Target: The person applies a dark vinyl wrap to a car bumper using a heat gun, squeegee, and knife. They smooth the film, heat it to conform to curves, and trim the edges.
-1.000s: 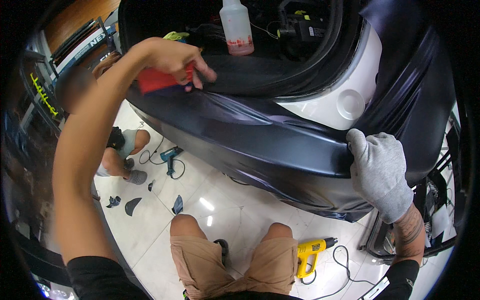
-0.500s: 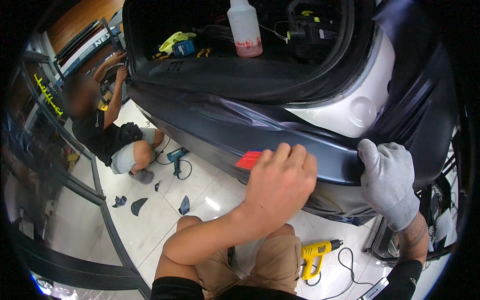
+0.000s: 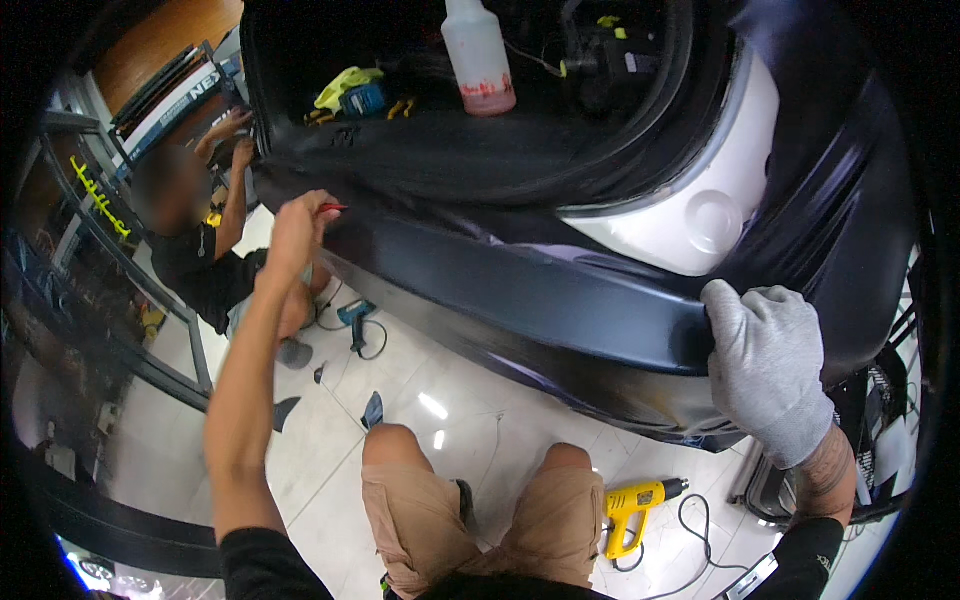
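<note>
A dark satin film (image 3: 540,300) covers the car's rear bumper, with wrinkles along its upper edge. My bare left hand (image 3: 297,235) is closed around a red squeegee (image 3: 333,207) at the bumper's far left end; only a small part of the squeegee shows. In a grey glove, my right hand (image 3: 765,355) grips the film at the right corner of the bumper, its fingers curled over. Beyond that hand, more loose film (image 3: 830,200) drapes in folds beside a bare white body panel (image 3: 720,205).
A yellow heat gun (image 3: 630,510) and its cord lie on the floor, right of my knees. Near a crouching person (image 3: 195,240) at left lies a teal heat gun (image 3: 354,318). In the open trunk stands a spray bottle (image 3: 480,60) with pink liquid.
My left hand has swept the squeegee leftward along the bumper, from near the middle to the far left end. The gloved right hand stays at the right corner with the film.
</note>
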{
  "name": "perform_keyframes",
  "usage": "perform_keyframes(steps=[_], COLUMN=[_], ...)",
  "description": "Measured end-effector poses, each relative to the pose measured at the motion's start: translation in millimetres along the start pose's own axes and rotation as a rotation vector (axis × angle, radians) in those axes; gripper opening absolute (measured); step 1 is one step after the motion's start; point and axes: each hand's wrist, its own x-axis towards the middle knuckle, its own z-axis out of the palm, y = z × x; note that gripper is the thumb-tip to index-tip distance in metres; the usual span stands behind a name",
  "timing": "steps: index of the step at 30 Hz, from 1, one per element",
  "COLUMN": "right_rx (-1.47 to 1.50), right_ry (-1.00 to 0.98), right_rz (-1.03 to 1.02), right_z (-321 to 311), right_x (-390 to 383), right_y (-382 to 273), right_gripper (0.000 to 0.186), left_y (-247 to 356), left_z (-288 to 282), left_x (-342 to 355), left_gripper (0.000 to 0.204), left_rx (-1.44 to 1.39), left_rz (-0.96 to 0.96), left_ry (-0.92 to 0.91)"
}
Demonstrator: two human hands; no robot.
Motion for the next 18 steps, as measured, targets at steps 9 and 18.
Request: perform_keyframes(steps=[9,18], right_rx=[0.050,-0.041], right_ry=[0.003,-0.038], right_rz=[0.056,0.020], right_z=[-2,-5], right_x=[-2,-4], right_y=[-5,-6], right_gripper=[0.026,0.024], left_y=[315,110], left_z=[17,25], left_x=[-72,-21], left_gripper=[0.026,0.016], left_rx=[-0.060,-0.049], left_rz=[0.466,0.238], left_ry=[0.079,0.007])
